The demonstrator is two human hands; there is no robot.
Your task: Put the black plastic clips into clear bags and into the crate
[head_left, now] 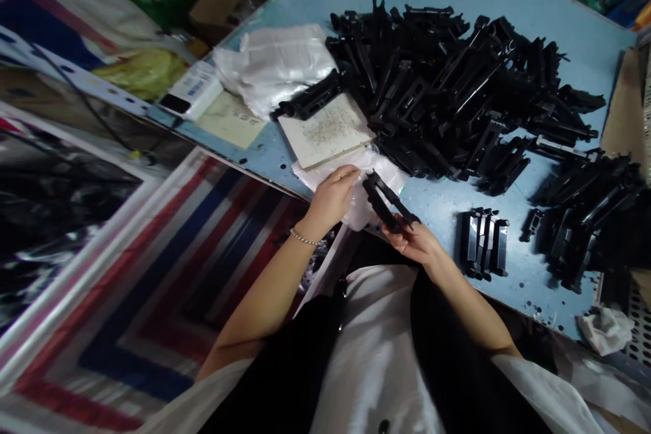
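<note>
On the blue bench [529, 291], a large heap of black plastic parts [437, 88], and near the bench edge a white plastic sheet [363, 207]. Left grip [330, 198] curved on this sheet, touching it; whether pinching it or only resting, impossible to tell. Right grip [411, 243] narrow, holding one black part [387, 200] between thumb and fingers, above the sheet's edge. This part probably light, stiff, a little slippery; best place for holding, its long side bars. Long axis slanted, from upper left to lower right, lower end at the right grip.
</note>
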